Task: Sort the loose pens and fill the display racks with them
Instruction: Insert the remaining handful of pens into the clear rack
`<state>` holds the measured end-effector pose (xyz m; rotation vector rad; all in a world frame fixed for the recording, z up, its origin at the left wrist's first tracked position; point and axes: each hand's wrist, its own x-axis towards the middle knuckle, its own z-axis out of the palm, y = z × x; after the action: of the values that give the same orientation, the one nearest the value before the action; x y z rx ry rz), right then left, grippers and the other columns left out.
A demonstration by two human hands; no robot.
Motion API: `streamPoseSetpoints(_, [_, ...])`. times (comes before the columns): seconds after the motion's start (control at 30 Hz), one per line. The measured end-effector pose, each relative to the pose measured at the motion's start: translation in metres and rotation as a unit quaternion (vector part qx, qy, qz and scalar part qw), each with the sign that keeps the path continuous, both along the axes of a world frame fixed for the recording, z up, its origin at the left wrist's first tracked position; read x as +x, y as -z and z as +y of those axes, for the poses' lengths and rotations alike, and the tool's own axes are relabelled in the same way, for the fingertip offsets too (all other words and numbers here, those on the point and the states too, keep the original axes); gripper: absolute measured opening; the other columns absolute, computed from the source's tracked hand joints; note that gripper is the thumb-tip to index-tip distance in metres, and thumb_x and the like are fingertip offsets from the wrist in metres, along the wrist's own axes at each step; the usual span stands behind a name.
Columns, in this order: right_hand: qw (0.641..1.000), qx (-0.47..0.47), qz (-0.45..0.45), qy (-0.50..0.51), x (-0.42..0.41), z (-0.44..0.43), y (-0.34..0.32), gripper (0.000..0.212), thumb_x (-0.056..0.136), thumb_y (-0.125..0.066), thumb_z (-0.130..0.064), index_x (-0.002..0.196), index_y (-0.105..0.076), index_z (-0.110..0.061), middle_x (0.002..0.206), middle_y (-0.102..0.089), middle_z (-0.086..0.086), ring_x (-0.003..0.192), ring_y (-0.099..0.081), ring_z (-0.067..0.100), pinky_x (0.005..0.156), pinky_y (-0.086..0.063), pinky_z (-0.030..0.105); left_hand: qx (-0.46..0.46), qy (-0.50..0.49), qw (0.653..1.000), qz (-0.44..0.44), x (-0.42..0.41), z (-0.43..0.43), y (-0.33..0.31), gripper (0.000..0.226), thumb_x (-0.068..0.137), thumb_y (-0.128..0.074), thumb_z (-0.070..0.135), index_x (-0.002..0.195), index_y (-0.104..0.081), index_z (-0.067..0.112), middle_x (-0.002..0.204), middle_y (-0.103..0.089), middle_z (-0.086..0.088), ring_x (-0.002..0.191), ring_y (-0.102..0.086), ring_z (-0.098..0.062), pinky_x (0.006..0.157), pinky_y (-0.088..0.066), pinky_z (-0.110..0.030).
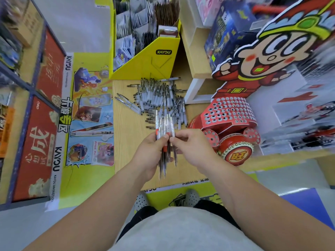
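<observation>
A heap of loose pens (pixel 159 98) with white and clear barrels lies on the wooden tabletop (pixel 126 134). Above the table's near part, my left hand (pixel 150 153) grips a bundle of pens (pixel 165 127) upright, with tips pointing down toward me. My right hand (pixel 190 147) pinches the bundle's right side with thumb and fingertips. The red display rack (pixel 230 113), full of round holes, stands just right of the bundle. No pens show in its holes.
A yellow Kayou card display box (pixel 154 57) stands behind the heap. A large cartoon cardboard figure (pixel 272 51) rises over the red rack. Red drum-shaped parts (pixel 235 153) sit at the rack's base. A yellow poster board (pixel 90 115) lies left of the table.
</observation>
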<state>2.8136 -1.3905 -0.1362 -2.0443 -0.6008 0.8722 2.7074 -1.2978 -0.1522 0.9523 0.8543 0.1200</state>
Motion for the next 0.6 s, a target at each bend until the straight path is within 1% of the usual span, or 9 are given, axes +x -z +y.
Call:
streamPoseSetpoints(0.07, [1.000,0.008,0.016,0.004,0.010,-0.008,-0.005,0.017,0.094,-0.069,-0.022,0.082,-0.075,-0.031,0.078,-0.072,-0.006,0.084,-0.069,0.021,0.081,-0.060,0.051,-0.007,-0.009,1.000,-0.004,0.007,-0.007,-0.007,0.020,0.106,-0.051,0.020,0.117,-0.067,0.014,0.086,-0.075,-0.003,0.070,-0.069,-0.014,0.061,-0.051,-0.035])
streamPoseSetpoints(0.13, [0.999,0.020,0.031,-0.001,0.022,-0.017,-0.007,0.008,0.094,-0.069,-0.021,0.094,-0.075,-0.028,0.089,-0.073,-0.001,0.091,-0.070,0.023,0.083,-0.060,0.046,-0.018,-0.016,1.000,-0.012,0.014,-0.017,-0.014,0.019,0.106,-0.051,0.017,0.116,-0.067,0.013,0.082,-0.075,-0.003,0.064,-0.069,-0.014,0.059,-0.051,-0.034])
streamPoseSetpoints(0.17, [0.999,0.026,0.041,-0.001,0.030,-0.022,-0.009,0.010,0.093,-0.070,-0.021,0.103,-0.073,-0.023,0.095,-0.073,0.002,0.093,-0.070,0.023,0.082,-0.061,0.041,-0.017,-0.018,1.000,-0.016,0.020,-0.023,-0.017,0.020,0.106,-0.051,0.015,0.117,-0.066,0.012,0.081,-0.075,-0.003,0.063,-0.069,-0.014,0.057,-0.051,-0.033])
streamPoseSetpoints(0.23, [0.997,0.033,0.064,-0.005,0.047,-0.036,-0.012,0.014,0.094,-0.069,-0.019,0.108,-0.069,-0.019,0.102,-0.072,0.003,0.095,-0.070,0.020,0.075,-0.060,0.029,-0.001,-0.020,1.000,-0.024,0.032,-0.036,-0.023,0.021,0.105,-0.051,0.014,0.120,-0.066,0.011,0.085,-0.075,-0.004,0.065,-0.068,-0.014,0.053,-0.051,-0.031])
streamPoseSetpoints(0.3, [0.995,0.050,0.077,-0.025,0.066,-0.052,-0.019,0.018,0.094,-0.068,-0.019,0.112,-0.068,-0.016,0.104,-0.072,0.005,0.095,-0.070,0.019,0.069,-0.057,0.023,0.013,-0.026,0.999,-0.029,0.048,-0.052,-0.030,0.022,0.104,-0.052,0.011,0.121,-0.066,0.009,0.083,-0.074,-0.003,0.066,-0.068,-0.014,0.052,-0.051,-0.029])
streamPoseSetpoints(0.37, [0.992,0.070,0.092,-0.045,0.089,-0.070,-0.024,0.025,0.094,-0.068,-0.019,0.118,-0.068,-0.015,0.104,-0.072,0.008,0.095,-0.071,0.023,0.069,-0.060,0.029,0.020,-0.040,0.999,-0.030,0.065,-0.071,-0.039,0.021,0.103,-0.054,0.008,0.119,-0.067,0.009,0.083,-0.075,-0.001,0.069,-0.069,-0.013,0.052,-0.051,-0.027])
streamPoseSetpoints(0.43, [0.990,0.084,0.095,-0.054,0.110,-0.087,-0.032,0.027,0.092,-0.068,-0.017,0.119,-0.067,-0.017,0.101,-0.072,0.009,0.091,-0.071,0.023,0.069,-0.061,0.032,0.026,-0.054,0.998,-0.029,0.083,-0.093,-0.049,0.018,0.102,-0.056,0.008,0.116,-0.068,0.010,0.084,-0.076,-0.001,0.070,-0.071,-0.014,0.053,-0.051,-0.026])
streamPoseSetpoints(0.53, [0.987,0.114,0.101,-0.058,0.138,-0.115,-0.041,0.023,0.090,-0.071,-0.014,0.112,-0.070,-0.020,0.095,-0.071,0.011,0.081,-0.070,0.021,0.066,-0.061,0.036,0.049,-0.063,0.997,-0.014,0.109,-0.124,-0.059,0.019,0.102,-0.057,0.010,0.118,-0.067,0.010,0.094,-0.077,-0.010,0.077,-0.073,-0.021,0.056,-0.052,-0.030])
streamPoseSetpoints(0.6, [0.984,0.128,0.105,-0.060,0.153,-0.135,-0.045,0.018,0.090,-0.071,-0.012,0.106,-0.072,-0.022,0.095,-0.069,0.012,0.074,-0.068,0.021,0.061,-0.061,0.033,0.076,-0.060,0.995,0.000,0.126,-0.144,-0.063,0.022,0.102,-0.057,0.010,0.121,-0.068,0.010,0.102,-0.077,-0.015,0.087,-0.074,-0.029,0.062,-0.054,-0.033])
